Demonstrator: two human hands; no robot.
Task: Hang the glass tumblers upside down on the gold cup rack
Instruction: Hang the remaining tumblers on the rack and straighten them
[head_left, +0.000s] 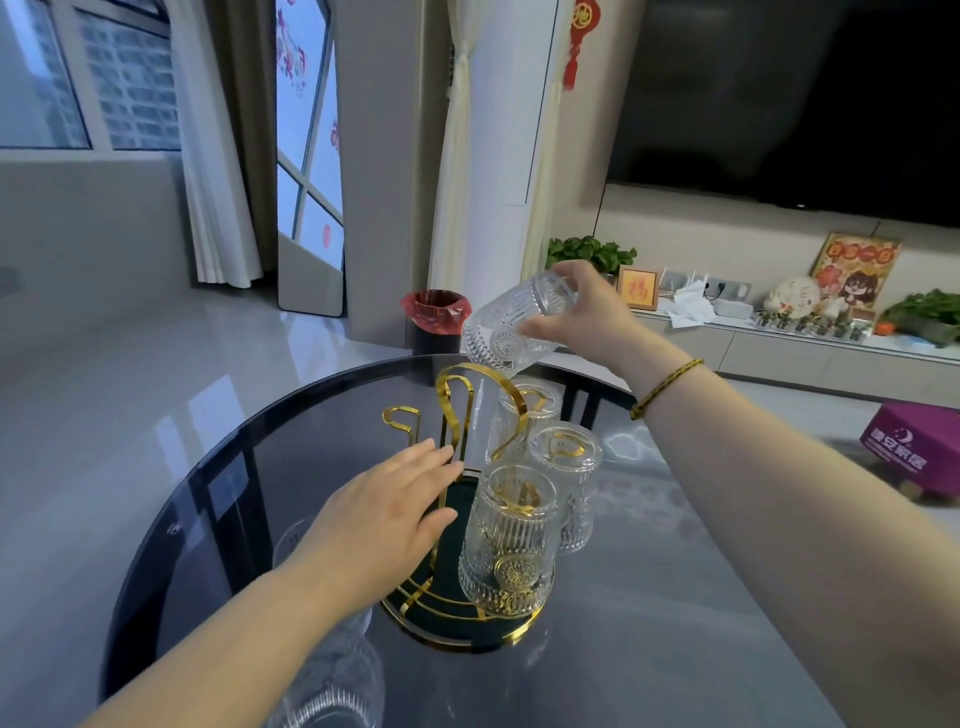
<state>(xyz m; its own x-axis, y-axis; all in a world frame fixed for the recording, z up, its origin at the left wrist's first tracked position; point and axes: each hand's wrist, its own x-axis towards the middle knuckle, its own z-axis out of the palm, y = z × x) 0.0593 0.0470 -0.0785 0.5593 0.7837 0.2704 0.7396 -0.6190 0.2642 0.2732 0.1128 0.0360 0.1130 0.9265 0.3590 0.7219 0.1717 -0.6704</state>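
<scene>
Under the left forearm, one ribbed clear glass tumbler (332, 675) stands on the round dark glass table (649, 649). The left hand (387, 506) is spread flat, holding nothing, beside the gold wire cup rack with dark green round base (447, 608). Three ribbed tumblers (511, 540) hang inverted on its pegs. Beyond, the right hand (587, 317) grasps a tilted embossed tumbler (511, 325) above the rack.

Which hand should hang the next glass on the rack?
Right. The right hand already holds a tilted glass just above the gold rack. The left hand is empty, resting open against the rack's stem.
</scene>
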